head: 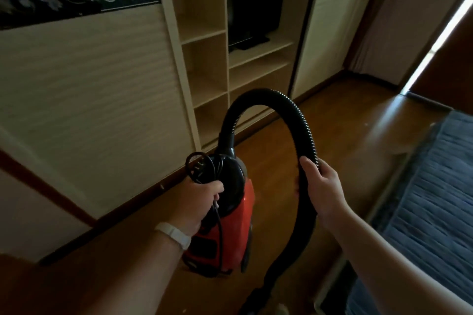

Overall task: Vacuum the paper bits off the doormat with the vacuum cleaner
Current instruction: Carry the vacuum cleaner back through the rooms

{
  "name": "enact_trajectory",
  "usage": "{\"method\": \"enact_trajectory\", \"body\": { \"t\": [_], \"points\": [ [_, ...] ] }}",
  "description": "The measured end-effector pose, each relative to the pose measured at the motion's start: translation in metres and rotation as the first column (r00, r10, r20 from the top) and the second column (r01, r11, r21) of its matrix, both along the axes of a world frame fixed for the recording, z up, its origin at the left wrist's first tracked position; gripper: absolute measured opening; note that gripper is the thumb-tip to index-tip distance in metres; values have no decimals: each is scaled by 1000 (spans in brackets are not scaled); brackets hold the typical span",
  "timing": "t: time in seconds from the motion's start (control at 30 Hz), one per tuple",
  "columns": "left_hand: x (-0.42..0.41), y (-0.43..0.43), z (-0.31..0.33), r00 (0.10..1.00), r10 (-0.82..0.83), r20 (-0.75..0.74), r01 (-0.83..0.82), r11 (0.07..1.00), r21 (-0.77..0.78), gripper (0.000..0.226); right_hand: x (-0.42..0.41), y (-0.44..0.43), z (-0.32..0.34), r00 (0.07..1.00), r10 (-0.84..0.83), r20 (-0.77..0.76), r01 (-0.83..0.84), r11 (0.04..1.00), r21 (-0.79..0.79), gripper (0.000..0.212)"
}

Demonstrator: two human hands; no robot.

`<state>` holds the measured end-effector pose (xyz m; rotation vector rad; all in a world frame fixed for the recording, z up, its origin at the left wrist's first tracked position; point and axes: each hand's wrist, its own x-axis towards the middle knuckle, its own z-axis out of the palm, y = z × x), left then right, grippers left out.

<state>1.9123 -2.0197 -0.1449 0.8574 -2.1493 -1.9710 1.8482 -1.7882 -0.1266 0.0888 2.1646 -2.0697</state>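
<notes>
The room was dim, with a brown wood floor [340, 120], pale shelves [204, 64] with a dark TV [256, 5], and a blue bed [435, 186] at the right. The left hand [202, 202] had its fingers curled tight round the red vacuum [235, 227] and its cord [198, 170], up over the floor. The right hand [322, 186] had its fingers wrapped round the black hose [302, 120]

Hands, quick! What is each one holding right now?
The left hand grips the vacuum cleaner and its coiled cord.
The right hand grips the black hose.
</notes>
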Motion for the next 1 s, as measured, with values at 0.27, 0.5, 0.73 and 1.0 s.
{"method": "enact_trajectory", "body": {
  "t": [0.27,0.5,0.73,1.0],
  "points": [
    [-124,14,-12,997,-79,14,79,997,-11,16,-119,4,-27,995,-88,37,92,988,-123,22],
    [-252,36,-4,994,-77,73,82,995,-55,17,-240,24,-32,993,-78,93,92,984,-152,27],
    [-362,60,10,993,-110,30,112,992,-65,14,-337,53,-17,993,-105,48,111,986,-128,22],
    [-490,82,9,964,-267,17,268,963,-38,17,-441,76,-12,964,-265,-17,263,961,-80,20]
  ]
}}
